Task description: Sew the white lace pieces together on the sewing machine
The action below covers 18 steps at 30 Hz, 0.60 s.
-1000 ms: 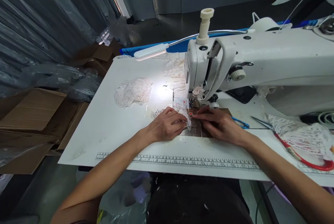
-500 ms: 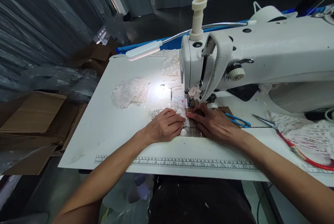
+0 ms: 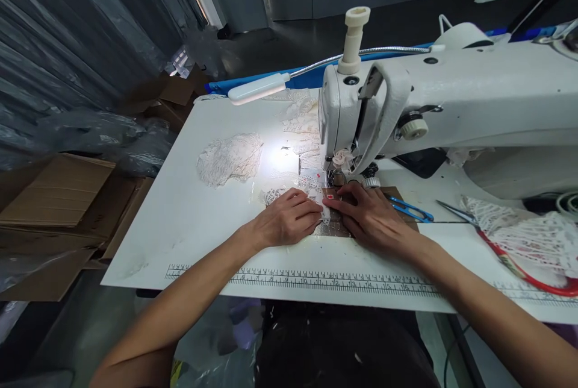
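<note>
Under the needle area of a white sewing machine (image 3: pixel 442 99), a strip of white lace (image 3: pixel 313 195) lies on a brown plate (image 3: pixel 336 228). My left hand (image 3: pixel 289 219) is closed with curled fingers, gripping the lace to the left of the presser foot (image 3: pixel 334 178). From the other side, my right hand (image 3: pixel 370 216) rests on the plate with its fingers apart. One of its fingertips touches the lace's right edge, and the others are close to the foot. Part of the lace is hidden beneath my left hand.
Blue thread snips (image 3: pixel 410 210) lie just right of my right hand. Farther right are scissors (image 3: pixel 456 212) with red handles and a white lace bundle (image 3: pixel 519 225). A lace pile (image 3: pixel 230 159) sits left on the white table (image 3: pixel 180 219). The lamp (image 3: pixel 259 88) hangs above; cardboard boxes (image 3: pixel 58 189) stand left.
The view has shifted slightly, so the machine appears a little farther right and lower. Both hands keep nearly the same pose at the lace.
</note>
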Each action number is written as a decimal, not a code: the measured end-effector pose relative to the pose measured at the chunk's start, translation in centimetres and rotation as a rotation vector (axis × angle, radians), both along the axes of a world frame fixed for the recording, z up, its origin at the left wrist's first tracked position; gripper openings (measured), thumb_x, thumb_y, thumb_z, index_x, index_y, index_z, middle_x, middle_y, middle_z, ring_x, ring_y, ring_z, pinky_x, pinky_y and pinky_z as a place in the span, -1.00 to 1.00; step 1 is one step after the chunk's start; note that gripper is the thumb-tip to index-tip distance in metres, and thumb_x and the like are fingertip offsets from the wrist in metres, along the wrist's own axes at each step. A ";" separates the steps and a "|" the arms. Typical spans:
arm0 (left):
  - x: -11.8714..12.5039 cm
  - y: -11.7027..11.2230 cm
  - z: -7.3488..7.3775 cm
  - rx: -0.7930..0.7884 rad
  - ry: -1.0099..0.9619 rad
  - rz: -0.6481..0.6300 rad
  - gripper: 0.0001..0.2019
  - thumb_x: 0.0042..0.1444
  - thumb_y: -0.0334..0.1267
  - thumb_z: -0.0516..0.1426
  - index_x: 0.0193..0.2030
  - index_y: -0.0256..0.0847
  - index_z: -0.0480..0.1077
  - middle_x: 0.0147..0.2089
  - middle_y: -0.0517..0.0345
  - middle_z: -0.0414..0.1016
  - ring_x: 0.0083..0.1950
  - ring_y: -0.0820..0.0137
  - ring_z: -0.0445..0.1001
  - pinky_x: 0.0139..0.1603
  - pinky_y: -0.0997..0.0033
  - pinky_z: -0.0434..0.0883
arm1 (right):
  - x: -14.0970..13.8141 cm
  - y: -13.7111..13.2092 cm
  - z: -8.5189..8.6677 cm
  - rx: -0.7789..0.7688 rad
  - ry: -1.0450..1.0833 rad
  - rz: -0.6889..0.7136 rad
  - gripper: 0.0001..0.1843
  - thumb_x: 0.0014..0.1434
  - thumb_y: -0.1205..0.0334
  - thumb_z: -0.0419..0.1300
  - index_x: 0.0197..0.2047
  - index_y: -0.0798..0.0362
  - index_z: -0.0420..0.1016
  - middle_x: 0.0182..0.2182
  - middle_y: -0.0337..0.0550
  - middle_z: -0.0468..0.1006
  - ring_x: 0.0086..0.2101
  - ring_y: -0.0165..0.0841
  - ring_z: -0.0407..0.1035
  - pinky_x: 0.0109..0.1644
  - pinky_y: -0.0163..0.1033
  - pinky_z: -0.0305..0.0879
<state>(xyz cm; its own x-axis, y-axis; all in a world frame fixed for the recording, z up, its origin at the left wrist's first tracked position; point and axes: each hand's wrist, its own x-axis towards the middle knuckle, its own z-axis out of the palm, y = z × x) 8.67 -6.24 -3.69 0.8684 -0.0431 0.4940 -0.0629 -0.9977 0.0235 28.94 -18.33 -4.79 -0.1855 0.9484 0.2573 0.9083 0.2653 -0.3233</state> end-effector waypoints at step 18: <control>0.0 -0.1 -0.2 0.012 0.022 0.022 -0.92 0.20 -0.40 0.12 -0.26 -0.19 0.44 -0.18 0.16 0.56 -0.26 0.43 0.46 -0.12 0.26 0.45 | 0.0 -1.0 0.1 -0.004 0.008 0.055 -0.51 0.23 0.30 0.10 0.20 -0.27 0.38 -0.01 -0.03 0.40 -0.03 -0.10 0.27 -0.02 0.08 0.26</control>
<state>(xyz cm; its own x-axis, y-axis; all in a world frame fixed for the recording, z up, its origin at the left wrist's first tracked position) 8.67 -6.32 -3.92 0.8799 -0.0301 0.4742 -0.0409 -0.9991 0.0124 28.98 -19.37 -4.64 -0.2353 0.9378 0.2554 0.8896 0.3136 -0.3321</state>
